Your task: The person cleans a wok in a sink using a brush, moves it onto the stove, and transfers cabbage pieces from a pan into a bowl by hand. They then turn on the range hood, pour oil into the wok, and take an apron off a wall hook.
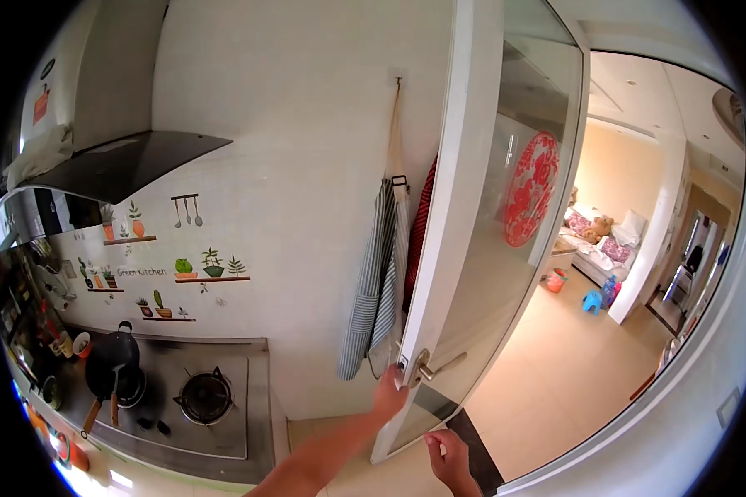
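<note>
A white-framed glass door stands ajar in front of me. At its edge, beside the lock, my left hand is closed on the door; some of its fingertips are hidden. A metal door handle sticks out just right of that hand. Lower down, my right hand hangs apart from the door, its fingers curled in with nothing visible in them. Behind the door edge a striped apron hangs from a wall hook, close above my left hand. A round red decoration is stuck on the glass.
On the left, a gas stove carries a dark wok under a range hood. Through the doorway lies a tiled floor with a blue stool, a red bucket and a sofa.
</note>
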The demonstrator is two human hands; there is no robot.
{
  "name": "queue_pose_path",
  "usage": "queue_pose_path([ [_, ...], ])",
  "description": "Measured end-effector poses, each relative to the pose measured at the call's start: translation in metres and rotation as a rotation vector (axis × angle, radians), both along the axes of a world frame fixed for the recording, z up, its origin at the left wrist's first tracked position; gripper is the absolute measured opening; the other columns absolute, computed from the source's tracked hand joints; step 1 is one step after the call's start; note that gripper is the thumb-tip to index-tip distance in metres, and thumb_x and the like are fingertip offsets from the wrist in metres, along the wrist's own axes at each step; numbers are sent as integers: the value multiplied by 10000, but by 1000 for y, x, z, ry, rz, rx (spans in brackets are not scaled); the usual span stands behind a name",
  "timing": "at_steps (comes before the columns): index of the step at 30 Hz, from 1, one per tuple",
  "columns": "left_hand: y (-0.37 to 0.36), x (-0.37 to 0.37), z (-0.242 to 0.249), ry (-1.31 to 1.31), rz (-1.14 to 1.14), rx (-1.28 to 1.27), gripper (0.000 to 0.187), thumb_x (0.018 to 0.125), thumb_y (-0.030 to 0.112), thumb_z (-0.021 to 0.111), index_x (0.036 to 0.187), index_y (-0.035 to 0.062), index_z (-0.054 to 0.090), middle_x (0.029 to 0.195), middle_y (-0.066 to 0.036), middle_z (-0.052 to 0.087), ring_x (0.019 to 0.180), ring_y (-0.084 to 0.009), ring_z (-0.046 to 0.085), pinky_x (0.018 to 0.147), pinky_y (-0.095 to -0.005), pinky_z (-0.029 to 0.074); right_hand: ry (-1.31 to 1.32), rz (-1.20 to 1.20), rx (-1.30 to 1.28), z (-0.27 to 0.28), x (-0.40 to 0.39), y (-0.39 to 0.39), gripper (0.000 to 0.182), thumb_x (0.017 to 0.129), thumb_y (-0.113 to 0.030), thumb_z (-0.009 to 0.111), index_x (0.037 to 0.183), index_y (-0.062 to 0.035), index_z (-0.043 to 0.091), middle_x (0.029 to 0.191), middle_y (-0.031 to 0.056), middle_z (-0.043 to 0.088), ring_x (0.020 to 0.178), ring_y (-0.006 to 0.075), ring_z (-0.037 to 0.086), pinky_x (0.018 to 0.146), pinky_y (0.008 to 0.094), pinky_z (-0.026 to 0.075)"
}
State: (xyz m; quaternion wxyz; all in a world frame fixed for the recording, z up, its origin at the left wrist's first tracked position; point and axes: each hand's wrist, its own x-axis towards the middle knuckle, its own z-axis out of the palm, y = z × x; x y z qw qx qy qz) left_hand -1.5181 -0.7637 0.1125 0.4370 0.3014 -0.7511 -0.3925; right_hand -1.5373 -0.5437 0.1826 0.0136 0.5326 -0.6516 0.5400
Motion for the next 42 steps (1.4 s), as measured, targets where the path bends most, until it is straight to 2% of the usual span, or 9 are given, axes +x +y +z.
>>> queue_pose_path([
  [4, 29, 17, 5, -91, -9, 115, 620, 747, 123, 590, 1318, 47, 363, 1175, -189, 548, 1056, -386, 542, 887, -440, 442, 103, -26, -41, -7, -11, -25, 170, 815, -39, 589, 980, 3, 583, 952, 180, 597, 895, 353, 568, 798, 400, 457],
  [7, 47, 26, 5, -51, -121, 40, 625, 742, 116, 613, 1316, 22, 384, 1155, -224, 558, 1129, -380, 511, 968, -393, 398, 89, -174, -109, 7, -22, -39, 480, 793, -53, 575, 1227, 61, 404, 1205, 281, 397, 1114, 413, 398, 949, 472, 340],
  [11, 42, 42, 11, -4, -415, 116, 509, 776, 60, 566, 1275, 37, 468, 1198, -173, 568, 1173, -327, 503, 988, -375, 391, 227, -289, -182, 14, -43, -43, 636, 780, -116, 562, 1315, 82, 279, 1305, 271, 304, 1185, 361, 327, 972, 431, 292],
  [15, -1, 38, 26, 66, -311, 357, 392, 802, 38, 537, 1192, 50, 568, 1173, -108, 607, 1106, -240, 566, 946, -316, 430, 175, -428, -149, 22, -43, -28, 648, 754, -69, 532, 1325, 70, 258, 1309, 250, 292, 1169, 337, 341, 957, 419, 306],
  [22, -131, -8, 12, 240, -146, -12, 363, 784, -7, 562, 1144, 35, 588, 1077, -109, 642, 1008, -228, 604, 881, -322, 454, 82, -570, -132, -12, -57, 6, 619, 787, -43, 497, 1331, 66, 223, 1302, 215, 293, 1135, 306, 364, 976, 398, 299],
  [28, -145, -49, 18, 157, -250, 207, 344, 835, 7, 571, 1179, 4, 558, 1042, -99, 636, 984, -173, 588, 863, -284, 451, 68, -684, -207, -22, -55, 28, 629, 890, -131, 503, 1381, 86, 177, 1380, 232, 254, 1265, 327, 293, 1059, 414, 219],
  [36, -177, -154, 35, 130, -122, -30, 364, 823, 73, 601, 1173, -20, 559, 1013, -160, 609, 899, -227, 598, 813, -316, 472, -160, -826, -186, -1, -45, 43, 591, 923, -118, 473, 1386, 103, 181, 1391, 230, 292, 1279, 292, 307, 1068, 378, 225],
  [40, -191, -160, 35, 23, 69, 24, 461, 767, 76, 624, 1215, 15, 533, 1102, -180, 578, 985, -282, 571, 819, -346, 478, -50, -905, -150, 13, -37, 41, 566, 921, -119, 471, 1396, 50, 214, 1382, 211, 309, 1253, 294, 332, 1022, 398, 272],
  [42, -191, -133, 36, 131, 122, -178, 536, 740, 86, 648, 1251, 46, 493, 1160, -176, 524, 1054, -296, 525, 882, -390, 420, 238, -1095, -19, 20, -30, 39, 565, 915, -128, 470, 1404, 13, 222, 1395, 205, 291, 1261, 300, 315, 979, 424, 276],
])
